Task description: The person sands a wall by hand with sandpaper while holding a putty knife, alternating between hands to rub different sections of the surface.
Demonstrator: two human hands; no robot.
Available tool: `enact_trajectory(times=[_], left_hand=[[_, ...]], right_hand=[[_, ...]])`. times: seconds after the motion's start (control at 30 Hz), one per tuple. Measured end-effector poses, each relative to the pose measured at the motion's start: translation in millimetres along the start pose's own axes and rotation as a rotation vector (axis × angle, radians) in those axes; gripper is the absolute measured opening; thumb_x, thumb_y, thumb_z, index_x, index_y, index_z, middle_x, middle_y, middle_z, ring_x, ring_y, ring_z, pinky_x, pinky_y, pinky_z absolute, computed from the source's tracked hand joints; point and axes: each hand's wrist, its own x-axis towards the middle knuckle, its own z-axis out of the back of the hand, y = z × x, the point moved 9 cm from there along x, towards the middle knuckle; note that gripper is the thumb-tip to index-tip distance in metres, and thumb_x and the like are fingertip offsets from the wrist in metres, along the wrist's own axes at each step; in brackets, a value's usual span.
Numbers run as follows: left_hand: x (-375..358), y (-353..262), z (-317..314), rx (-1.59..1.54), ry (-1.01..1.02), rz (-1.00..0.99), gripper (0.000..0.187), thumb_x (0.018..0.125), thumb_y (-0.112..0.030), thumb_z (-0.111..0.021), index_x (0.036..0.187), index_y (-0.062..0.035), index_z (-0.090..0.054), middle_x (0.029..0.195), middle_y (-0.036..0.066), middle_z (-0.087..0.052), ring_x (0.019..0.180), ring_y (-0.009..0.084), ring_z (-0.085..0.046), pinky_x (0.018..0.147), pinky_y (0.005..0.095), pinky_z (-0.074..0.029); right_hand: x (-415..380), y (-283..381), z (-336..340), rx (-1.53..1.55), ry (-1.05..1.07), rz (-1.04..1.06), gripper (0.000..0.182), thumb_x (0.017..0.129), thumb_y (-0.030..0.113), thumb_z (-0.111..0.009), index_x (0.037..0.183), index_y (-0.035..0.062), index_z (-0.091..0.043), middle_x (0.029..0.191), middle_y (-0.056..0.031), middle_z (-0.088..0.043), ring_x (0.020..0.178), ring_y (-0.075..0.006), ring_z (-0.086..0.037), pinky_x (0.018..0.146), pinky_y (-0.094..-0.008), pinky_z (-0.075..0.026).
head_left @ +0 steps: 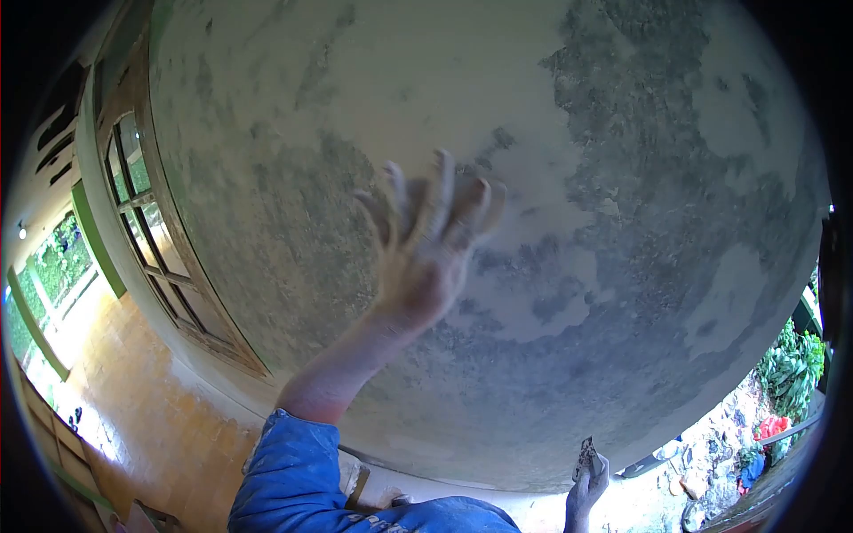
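Note:
My left hand [422, 240] is raised in front of the patchy grey wall [293, 222], its fingers spread and slightly blurred by motion. Whether it touches the surface cannot be made out. Pale dust or paste coats its fingers. Low down and to the right, my right hand [588, 487] is closed around a small, dark, crusted object [586, 454], held upright near the wall's lower edge. The wall has light smooth areas and darker rough patches. A blue sleeve [293, 471] covers the upper part of my left arm.
On the left are a wooden-framed window [142, 209] and a tan tiled floor [164, 409]. Green plants [789, 369], a red item [771, 427] and bright rubble [711, 453] lie at the lower right, beyond the wall's edge.

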Motion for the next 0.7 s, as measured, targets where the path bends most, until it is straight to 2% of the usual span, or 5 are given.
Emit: enact_trajectory(times=[0.23,0.33,0.47,0.57,0.7], left_hand=[[2,3,4,-0.014,-0.059,-0.015,0.07,0.084,-0.003,-0.056,0.143,-0.029,-0.028,0.154,0.005,-0.004,0.138,0.0368,0.013,0.102,0.0611,0.02],[-23,-37,-15,-0.158,0.122,-0.06,0.077,0.082,0.001,-0.056,0.145,-0.0268,-0.021,0.154,0.005,-0.002,0.139,0.0378,0.007,0.102,0.0625,0.018],[-2,-11,3,-0.052,-0.02,-0.047,0.077,0.083,0.003,-0.054,0.145,-0.0263,-0.021,0.154,0.005,-0.002,0.139,0.037,0.007,0.102,0.0635,0.017],[5,18,27,-0.206,-0.148,0.23,0.068,0.086,0.001,-0.053,0.142,-0.0294,-0.029,0.153,0.008,-0.005,0.139,0.0371,0.011,0.102,0.061,0.019],[-25,-22,-13,-0.086,0.03,-0.049,0.061,0.09,-0.008,-0.05,0.143,-0.03,-0.028,0.154,0.006,-0.005,0.138,0.0398,0.008,0.1,0.0668,0.015]], right_hand=[[-1,-7,11,-0.002,-0.014,-0.029,0.012,0.086,0.0,-0.048,0.095,-0.0028,-0.054,0.063,-0.0012,-0.049,0.052,-0.0055,-0.041,0.045,-0.0216,-0.029],[-1,1,10,-0.011,-0.039,0.004,0.013,0.085,-0.001,-0.048,0.096,-0.0029,-0.054,0.063,-0.0016,-0.049,0.053,-0.0056,-0.041,0.046,-0.0215,-0.03],[-1,12,5,-0.027,-0.031,-0.01,0.015,0.084,-0.003,-0.047,0.096,-0.003,-0.054,0.064,-0.002,-0.05,0.054,-0.0057,-0.041,0.046,-0.0212,-0.03],[-5,0,3,0.017,0.025,-0.147,0.023,0.077,-0.002,-0.044,0.098,-0.0017,-0.054,0.079,-0.0025,-0.053,0.069,-0.0076,-0.047,0.061,-0.0212,-0.038],[-4,5,2,-0.001,-0.001,-0.067,0.023,0.078,-0.004,-0.044,0.098,-0.0027,-0.054,0.073,-0.0025,-0.053,0.063,-0.0072,-0.045,0.055,-0.0215,-0.036]])
